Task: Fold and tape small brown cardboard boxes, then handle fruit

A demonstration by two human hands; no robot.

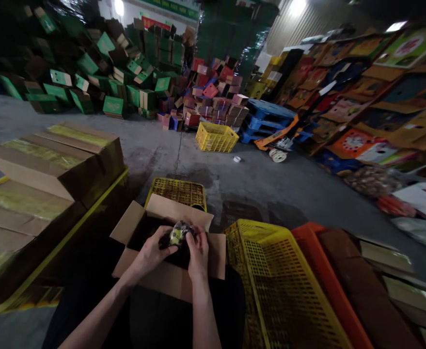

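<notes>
Gripping a small crinkly packet [179, 235], both hands [176, 249] hover over an open cardboard box [169, 276].

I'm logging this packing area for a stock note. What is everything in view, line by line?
packet: one, dark with a yellow label, over the open box
open box: one, brown cardboard, just in front of the person
yellow crates: at least three, yellow, one right of the open box, one behind it, one far across the floor
orange crate: one, orange, right of the nearest yellow crate
taped cartons: several, brown, stacked at left
green boxes: many, green, heaped far left
red boxes: many, red and pink, piled far centre
blue pallets: a stack, blue, far centre-right
flattened cartons: many, mixed prints, leaning at right
left hand: one, bare, gripping the packet
right hand: one, bare, gripping the packet
</notes>
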